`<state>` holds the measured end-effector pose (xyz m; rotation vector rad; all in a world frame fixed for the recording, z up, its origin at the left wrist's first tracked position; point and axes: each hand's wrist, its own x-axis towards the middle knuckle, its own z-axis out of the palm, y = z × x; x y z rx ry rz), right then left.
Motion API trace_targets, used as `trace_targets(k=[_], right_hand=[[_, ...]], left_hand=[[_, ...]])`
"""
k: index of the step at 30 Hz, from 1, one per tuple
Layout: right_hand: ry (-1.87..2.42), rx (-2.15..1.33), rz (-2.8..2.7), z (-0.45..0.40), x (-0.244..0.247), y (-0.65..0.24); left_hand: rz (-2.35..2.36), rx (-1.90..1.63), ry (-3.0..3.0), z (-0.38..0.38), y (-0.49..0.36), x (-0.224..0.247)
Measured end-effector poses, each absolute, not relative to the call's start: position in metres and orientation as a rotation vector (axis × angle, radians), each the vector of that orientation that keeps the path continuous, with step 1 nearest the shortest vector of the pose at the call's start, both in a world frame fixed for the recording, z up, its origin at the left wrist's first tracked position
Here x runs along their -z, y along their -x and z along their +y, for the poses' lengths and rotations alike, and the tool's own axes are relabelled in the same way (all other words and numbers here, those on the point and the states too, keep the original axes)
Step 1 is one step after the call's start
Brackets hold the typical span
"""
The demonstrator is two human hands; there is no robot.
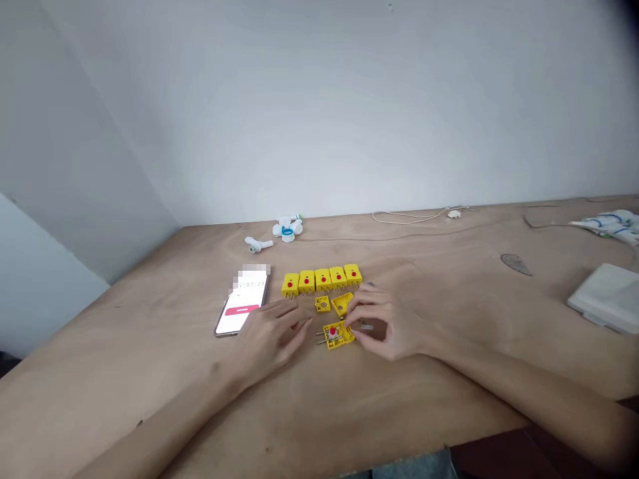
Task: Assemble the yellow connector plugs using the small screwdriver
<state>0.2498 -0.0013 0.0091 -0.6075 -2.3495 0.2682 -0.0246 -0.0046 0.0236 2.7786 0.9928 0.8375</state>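
Observation:
An opened yellow plug housing (334, 334) lies on the wooden table, its two metal pins pointing left and a red button inside. The thumb and index finger of my right hand (382, 322) are pinched at its right end. My left hand (274, 336) rests just left of the pins, fingers curled and a little apart, with nothing visible in them. Behind the housing lie a small yellow piece (322, 304) and a yellow cover (342, 304). A small metal strip (367, 326) sits under my right hand. Several closed yellow plugs (323, 279) with red buttons stand in a row farther back.
A lit phone (244, 301) lies left of the plugs, close to my left hand. White fittings (288, 229) and a white elbow piece (258, 245) are farther back. A thin cable (414, 217) runs along the wall. At right is a white box (606, 296).

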Motion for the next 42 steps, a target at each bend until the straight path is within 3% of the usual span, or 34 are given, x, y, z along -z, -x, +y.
trace_targets(k=[9, 21, 42], right_hand=[[0.579, -0.298, -2.433, 0.002, -0.005, -0.253], [0.505, -0.312, -2.362, 0.000, 0.000, -0.248], [0.498, -0.262, -2.394, -0.002, 0.007, -0.245]], left_hand=[[0.977, -0.688, -2.671, -0.005, 0.021, -0.024], [0.601, -0.783, -2.768, -0.007, 0.021, -0.026], [0.629, -0.580, -2.887, -0.010, 0.016, -0.031]])
